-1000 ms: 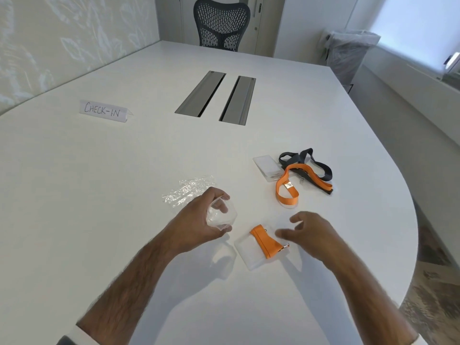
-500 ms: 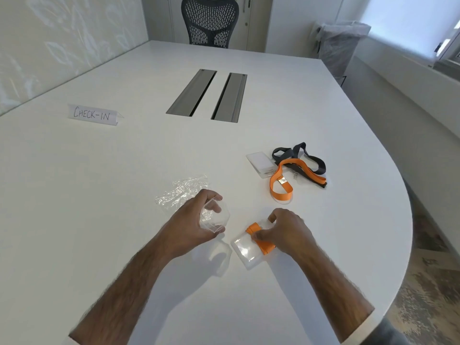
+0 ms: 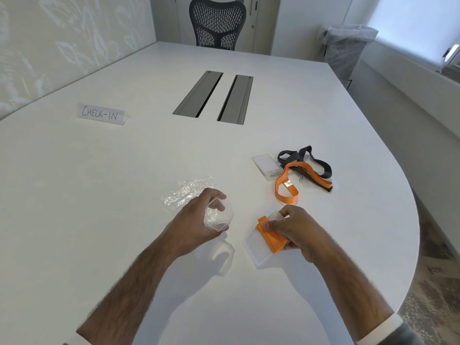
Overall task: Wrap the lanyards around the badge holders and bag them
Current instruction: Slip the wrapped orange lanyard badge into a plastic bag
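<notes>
1. Near right: right hand (image 3: 296, 232), fingers (image 3: 290, 214) curled and clamped on the wrapped holder (image 3: 255, 250), thumb on the orange lanyard (image 3: 270, 239) wound across its middle. Low at the counter (image 3: 124, 195); touching it or just above, cannot tell.
2. Just left of that, apart from it: left hand (image 3: 196, 221), fingers (image 3: 219, 207) pinching a clear bag (image 3: 224, 216) at its mouth, the bag held open above the counter.
3. Behind the left hand: spare bags (image 3: 186, 191), crinkled, lying on the counter.
4. Farther off to the right: loose orange lanyard (image 3: 286, 189) looped over a dark lanyard (image 3: 308, 161), the two tangled, with a bare holder (image 3: 265, 166) touching their left side.
5. Far left: folded sign (image 3: 100, 114) lettered CHECK-IN.
6. Mid-counter: two grey hatches (image 3: 212, 97) side by side.
7. At the far end: mesh chair (image 3: 216, 23); off to its right, near the window, a lined bin (image 3: 346, 46).
</notes>
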